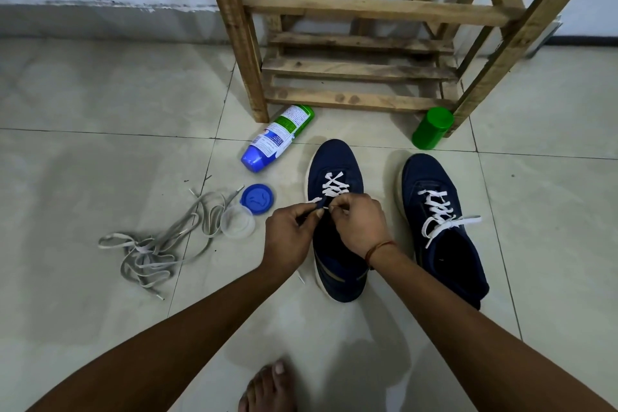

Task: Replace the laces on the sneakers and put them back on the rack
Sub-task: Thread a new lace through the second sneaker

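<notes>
In the middle of the frame a navy sneaker (335, 157) stands on the tiled floor (100, 160), toe towards the top of the picture; a white lace (334, 186) crosses its upper eyelets, and both hands meet just below those crossings; the left hand (290, 237) has its fingers curled, thumb and forefinger pinching the sneaker's eyelet edge where a bit of lace shows; the right hand (359, 224) is curled too, its fingertips nipping the white lace beside the left thumb; a thin orange thread (379, 247) circles the right wrist; a loose lace tip lies on the floor by the sneaker's heel; to the right of centre a second navy sneaker (431, 177) stands apart from the first, with its own white lace (441, 211) threaded through and the ends hanging loose over its side; a tangle of grey laces (157, 244) lies at the left of the frame; between it and the hands sit a clear round cap (237, 221) and a blue lid (256, 199), touching; above them a spray can (277, 137) lies on its side near the leg of the wooden rack (351, 10), which fills the upper centre; a green cap (432, 128) stands at the rack's right leg; a bare foot (267, 385) shows at the bottom edge
</notes>
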